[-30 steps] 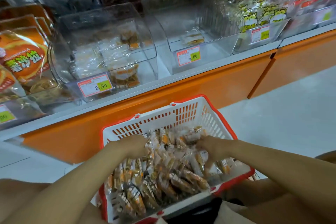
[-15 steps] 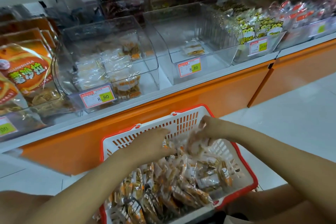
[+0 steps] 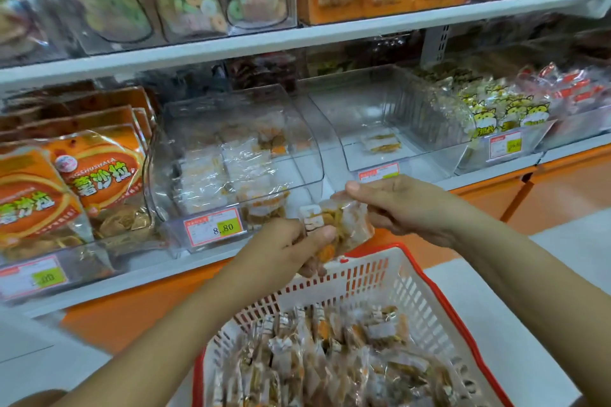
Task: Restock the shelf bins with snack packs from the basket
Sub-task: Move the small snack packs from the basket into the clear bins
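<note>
Head: snack packs point(image 3: 337, 221) in left grip point(image 3: 281, 249)

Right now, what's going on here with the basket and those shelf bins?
A person is restocking snacks. The left hand and right hand together grip a few snack packs above the red-and-white basket, just in front of the clear shelf bins. The basket holds many more packs. The bin behind the right hand is nearly empty; the held packs are not in a bin yet.
</note>
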The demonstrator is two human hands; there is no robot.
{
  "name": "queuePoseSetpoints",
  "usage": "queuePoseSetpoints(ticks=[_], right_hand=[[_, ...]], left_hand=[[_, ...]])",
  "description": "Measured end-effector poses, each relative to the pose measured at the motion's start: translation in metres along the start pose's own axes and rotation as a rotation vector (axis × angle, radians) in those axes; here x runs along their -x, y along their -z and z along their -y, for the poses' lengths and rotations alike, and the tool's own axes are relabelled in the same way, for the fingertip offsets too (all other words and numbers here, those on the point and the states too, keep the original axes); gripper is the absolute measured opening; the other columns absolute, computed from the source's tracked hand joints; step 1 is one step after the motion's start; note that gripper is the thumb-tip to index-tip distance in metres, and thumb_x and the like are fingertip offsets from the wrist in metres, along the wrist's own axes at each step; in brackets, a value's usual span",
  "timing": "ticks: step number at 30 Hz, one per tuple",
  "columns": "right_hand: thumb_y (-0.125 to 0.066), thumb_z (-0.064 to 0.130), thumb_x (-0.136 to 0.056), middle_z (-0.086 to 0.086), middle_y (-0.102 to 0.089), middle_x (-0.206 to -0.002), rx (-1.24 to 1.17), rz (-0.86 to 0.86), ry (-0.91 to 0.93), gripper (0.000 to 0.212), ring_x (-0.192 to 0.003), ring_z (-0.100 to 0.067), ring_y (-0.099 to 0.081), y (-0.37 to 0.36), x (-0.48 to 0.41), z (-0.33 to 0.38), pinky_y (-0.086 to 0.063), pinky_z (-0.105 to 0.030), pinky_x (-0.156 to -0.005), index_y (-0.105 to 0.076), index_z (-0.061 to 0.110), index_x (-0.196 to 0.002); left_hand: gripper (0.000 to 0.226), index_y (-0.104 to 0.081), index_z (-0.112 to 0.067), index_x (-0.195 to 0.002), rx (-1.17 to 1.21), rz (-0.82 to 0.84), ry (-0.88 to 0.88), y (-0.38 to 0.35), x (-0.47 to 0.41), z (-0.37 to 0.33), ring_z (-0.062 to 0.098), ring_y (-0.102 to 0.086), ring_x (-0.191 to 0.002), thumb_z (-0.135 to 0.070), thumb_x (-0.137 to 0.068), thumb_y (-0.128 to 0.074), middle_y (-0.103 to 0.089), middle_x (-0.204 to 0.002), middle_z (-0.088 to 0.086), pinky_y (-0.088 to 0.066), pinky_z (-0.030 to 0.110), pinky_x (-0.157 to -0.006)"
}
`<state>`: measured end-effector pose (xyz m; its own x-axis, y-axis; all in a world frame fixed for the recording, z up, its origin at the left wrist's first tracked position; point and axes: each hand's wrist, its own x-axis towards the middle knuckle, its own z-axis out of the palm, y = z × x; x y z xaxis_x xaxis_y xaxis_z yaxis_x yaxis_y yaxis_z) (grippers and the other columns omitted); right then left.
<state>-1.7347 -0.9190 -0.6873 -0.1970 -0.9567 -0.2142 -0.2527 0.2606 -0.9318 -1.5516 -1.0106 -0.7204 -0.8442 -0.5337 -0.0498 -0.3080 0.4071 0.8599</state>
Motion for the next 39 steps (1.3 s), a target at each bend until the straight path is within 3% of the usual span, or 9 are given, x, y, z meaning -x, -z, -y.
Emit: queuePoseSetpoints(ticks=[3, 11, 15, 21, 24, 28, 30, 34, 39], right_hand=[[-0.045, 0.051, -0.094, 0.003, -0.040, -0.040, 0.130, -0.088, 0.071, 0.063, -0.041, -0.012, -0.027, 0.001, -0.012, 0.012, -0.024, -0.021, -0.046, -0.056, 0.022, -0.039], [-0.050, 0.046, -0.095, 0.004, -0.031, -0.038, 0.267, -0.070, -0.034, 0.065, -0.038, -0.013, -0.020, 0.011, -0.057, 0.046, -0.021, -0.028, -0.051, -0.056, 0.029, -0.033], [-0.052, 0.040, -0.095, 0.004, -0.029, -0.040, 0.278, -0.044, -0.027, 0.049, -0.039, -0.012, -0.018, 0.017, -0.082, 0.064, -0.019, -0.025, -0.048, -0.050, 0.010, -0.057], [-0.063, 0.044, -0.084, 0.003, -0.069, -0.087, 0.171, 0.074, 0.193, 0.037, -0.083, -0.014, -0.065, 0.002, -0.119, 0.066, -0.054, -0.027, -0.082, -0.070, 0.011, -0.097], [-0.073, 0.028, -0.080, -0.007, -0.071, -0.090, 0.151, 0.084, 0.178, 0.033, -0.080, -0.015, -0.068, -0.007, -0.139, 0.075, -0.057, -0.025, -0.075, -0.069, 0.003, -0.102], [-0.074, 0.033, -0.079, -0.007, -0.062, -0.074, 0.686, -0.277, 0.053, 0.032, -0.075, -0.022, -0.063, -0.008, -0.173, 0.101, -0.052, -0.032, -0.064, -0.059, 0.005, -0.074], [-0.066, 0.030, -0.086, -0.007, -0.064, -0.097, 1.026, -0.353, 0.013, 0.020, -0.093, -0.026, -0.061, -0.016, -0.191, 0.111, -0.046, -0.031, -0.071, -0.060, 0.011, -0.087], [-0.056, 0.019, -0.094, -0.010, -0.051, -0.136, 1.250, -0.198, -0.055, 0.039, -0.121, -0.030, -0.051, -0.037, -0.228, 0.120, -0.044, -0.035, -0.089, -0.052, 0.007, -0.130], [-0.074, 0.033, -0.080, 0.001, -0.059, -0.110, 1.440, 0.191, -0.194, 0.050, -0.094, -0.024, -0.054, -0.040, -0.265, 0.118, -0.047, -0.034, -0.083, -0.061, 0.007, -0.121]], left_hand=[[0.042, -0.055, -0.009, -0.071, 0.191, 0.001, 0.062, 0.015, -0.004, -0.006, 0.019, -0.072, -0.069, -0.047, -0.083, -0.042, -0.066, -0.058, 0.002, -0.055, 0.022, -0.060], [0.050, -0.059, -0.001, -0.079, 0.007, -0.135, 0.014, 0.052, -0.019, -0.004, 0.015, -0.063, -0.052, -0.041, -0.098, -0.034, -0.065, -0.054, 0.002, -0.050, 0.022, -0.054], [0.052, -0.049, -0.009, -0.065, -0.144, -0.307, -0.003, 0.069, -0.034, 0.005, 0.004, -0.045, -0.039, -0.043, -0.099, -0.030, -0.051, -0.042, -0.002, -0.036, 0.013, -0.048], [0.061, -0.062, 0.001, -0.078, 0.085, -0.484, 0.047, 0.086, -0.056, 0.022, 0.007, -0.055, -0.046, -0.048, -0.098, -0.030, -0.064, -0.057, 0.007, -0.041, 0.018, -0.050], [0.052, -0.061, -0.006, -0.076, -0.024, -0.582, 0.025, 0.094, -0.066, 0.032, 0.008, -0.057, -0.060, -0.044, -0.100, -0.034, -0.064, -0.065, 0.006, -0.041, 0.022, -0.059], [0.036, -0.059, -0.018, -0.123, -0.462, -0.531, 0.099, 0.102, -0.073, 0.049, 0.018, -0.057, -0.103, -0.040, -0.095, -0.051, -0.061, -0.116, 0.003, -0.041, 0.026, -0.084], [0.049, -0.050, -0.016, -0.136, -0.560, -0.448, 0.145, 0.102, -0.073, 0.057, 0.020, -0.048, -0.119, -0.040, -0.093, -0.055, -0.052, -0.132, 0.004, -0.037, 0.026, -0.093], [0.049, -0.047, -0.015, -0.137, -0.604, -0.411, 0.156, 0.100, -0.072, 0.060, 0.019, -0.041, -0.124, -0.037, -0.094, -0.053, -0.051, -0.133, 0.005, -0.034, 0.026, -0.097], [0.044, -0.050, -0.013, -0.133, -0.619, -0.440, 0.111, 0.099, -0.069, 0.065, 0.017, -0.041, -0.123, -0.035, -0.095, -0.051, -0.051, -0.132, 0.002, -0.032, 0.024, -0.100]])
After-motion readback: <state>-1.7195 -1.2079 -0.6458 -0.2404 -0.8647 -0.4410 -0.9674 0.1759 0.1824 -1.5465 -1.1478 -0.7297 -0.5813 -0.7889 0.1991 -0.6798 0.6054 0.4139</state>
